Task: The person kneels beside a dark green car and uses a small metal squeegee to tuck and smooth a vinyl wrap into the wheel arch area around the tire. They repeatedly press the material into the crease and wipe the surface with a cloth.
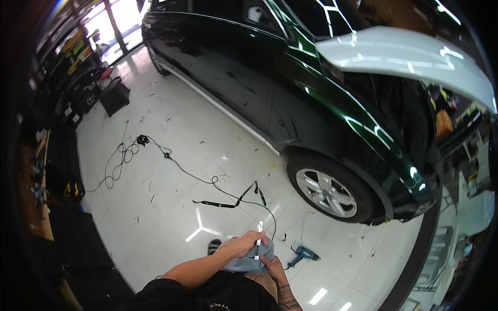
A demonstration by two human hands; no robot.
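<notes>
My left hand is closed around a slim white stick-shaped tool, held nearly upright in front of my body. I cannot make out its exact kind. Behind and below it hangs a grey-blue cloth, bunched between my two hands. The fingers of my right hand are closed on the cloth's right side, close to the tool's lower end. On the floor to the right of my hands lies a blue heat gun with a dark nozzle.
A dark green car with its front wheel stands ahead, a pale raised panel above its front. A black cable and black strips cross the tiled floor. A dark bin and a workbench stand left.
</notes>
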